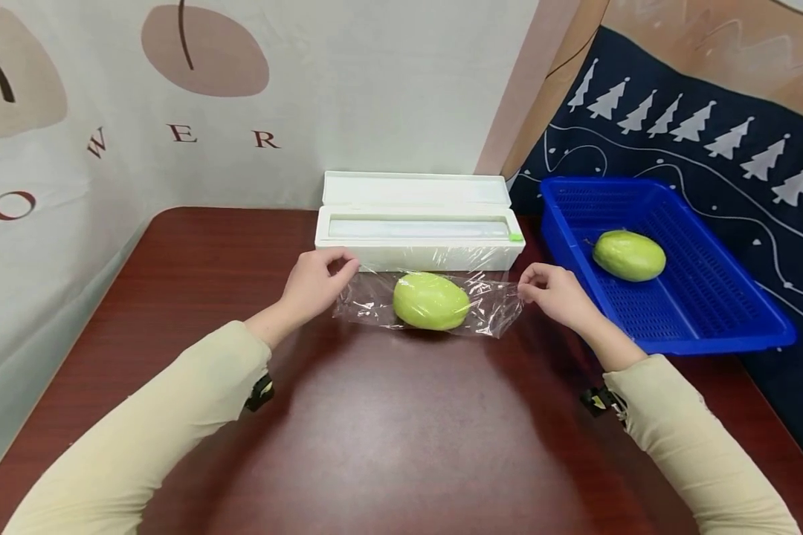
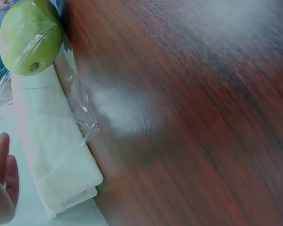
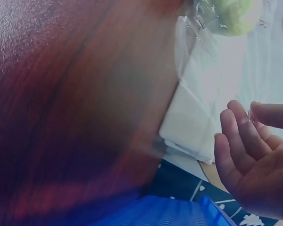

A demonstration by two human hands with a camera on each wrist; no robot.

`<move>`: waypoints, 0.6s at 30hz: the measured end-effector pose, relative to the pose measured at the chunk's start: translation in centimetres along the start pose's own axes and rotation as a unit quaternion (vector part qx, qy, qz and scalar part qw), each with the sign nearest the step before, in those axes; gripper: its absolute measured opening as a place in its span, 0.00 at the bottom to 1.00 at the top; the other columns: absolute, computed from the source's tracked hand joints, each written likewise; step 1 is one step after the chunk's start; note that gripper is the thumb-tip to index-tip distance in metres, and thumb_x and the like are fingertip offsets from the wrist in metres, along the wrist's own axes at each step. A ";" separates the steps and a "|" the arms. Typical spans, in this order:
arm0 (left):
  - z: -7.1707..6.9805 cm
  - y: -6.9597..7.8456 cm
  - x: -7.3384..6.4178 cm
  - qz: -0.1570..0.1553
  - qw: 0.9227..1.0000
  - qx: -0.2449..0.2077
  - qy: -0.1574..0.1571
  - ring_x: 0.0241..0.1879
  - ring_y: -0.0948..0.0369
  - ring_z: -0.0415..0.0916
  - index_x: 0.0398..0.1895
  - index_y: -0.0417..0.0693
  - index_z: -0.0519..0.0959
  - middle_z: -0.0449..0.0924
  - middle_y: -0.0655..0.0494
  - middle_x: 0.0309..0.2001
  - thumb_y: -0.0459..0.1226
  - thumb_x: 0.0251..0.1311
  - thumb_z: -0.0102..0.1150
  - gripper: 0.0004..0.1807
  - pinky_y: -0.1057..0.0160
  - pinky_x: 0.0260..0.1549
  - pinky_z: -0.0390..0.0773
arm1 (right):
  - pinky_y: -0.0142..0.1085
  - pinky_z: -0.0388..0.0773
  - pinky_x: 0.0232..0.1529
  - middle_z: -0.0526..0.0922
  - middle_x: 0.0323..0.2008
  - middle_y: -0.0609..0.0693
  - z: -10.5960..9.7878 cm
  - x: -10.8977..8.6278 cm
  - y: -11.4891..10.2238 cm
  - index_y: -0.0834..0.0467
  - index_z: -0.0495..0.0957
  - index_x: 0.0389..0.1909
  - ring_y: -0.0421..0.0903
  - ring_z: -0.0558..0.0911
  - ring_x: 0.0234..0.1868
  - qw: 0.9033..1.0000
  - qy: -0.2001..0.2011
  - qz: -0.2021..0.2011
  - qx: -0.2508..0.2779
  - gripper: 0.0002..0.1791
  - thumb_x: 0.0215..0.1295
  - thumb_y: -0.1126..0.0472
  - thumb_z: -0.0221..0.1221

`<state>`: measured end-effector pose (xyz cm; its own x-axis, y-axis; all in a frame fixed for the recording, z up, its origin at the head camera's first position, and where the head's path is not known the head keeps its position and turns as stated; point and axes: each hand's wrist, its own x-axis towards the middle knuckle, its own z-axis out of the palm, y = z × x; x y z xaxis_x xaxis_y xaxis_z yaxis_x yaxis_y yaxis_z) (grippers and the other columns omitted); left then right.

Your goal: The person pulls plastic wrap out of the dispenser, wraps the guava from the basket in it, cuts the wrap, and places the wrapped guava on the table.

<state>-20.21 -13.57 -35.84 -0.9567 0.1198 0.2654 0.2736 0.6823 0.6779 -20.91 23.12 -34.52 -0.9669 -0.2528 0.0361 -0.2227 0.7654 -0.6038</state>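
Note:
An oval green melon [image 1: 431, 301] lies on the brown table [image 1: 388, 438], with clear cling film [image 1: 495, 308] over and around it. My left hand [image 1: 314, 284] pinches the film's left end between thumb and fingers. At the other end, my right hand [image 1: 558, 296] pinches a bit of film; the right wrist view shows thumb and fingertip meeting on it, the other fingers loosely bent. Directly behind the melon stands a white cling film dispenser box [image 1: 415, 258] with its lid raised. Part of the film reaches up against the box's front.
To the right, a blue plastic basket [image 1: 702, 305] holds a second green melon [image 1: 629, 255]. A green slider [image 1: 515, 238] sits at the dispenser's right end. Behind the table hangs a pale printed cloth [image 1: 401, 89], and a dark cloth with white trees [image 1: 696, 126] covers the right side.

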 end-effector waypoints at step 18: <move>1.1 -1.5 1.0 -0.098 0.994 -0.023 -0.048 0.25 0.63 0.72 0.34 0.45 0.82 0.83 0.50 0.28 0.42 0.62 0.50 0.13 0.66 0.28 0.69 | 0.38 0.70 0.34 0.83 0.28 0.58 1.9 1.4 0.9 0.63 0.77 0.27 0.49 0.78 0.30 0.998 0.024 -0.031 -0.057 0.02 0.57 0.68 0.59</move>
<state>-21.66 -13.67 -37.31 -0.9966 0.0569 0.0594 0.0822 0.6665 0.7409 -22.24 22.31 -36.56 -0.9553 -0.2749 0.1092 -0.2915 0.8120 -0.5056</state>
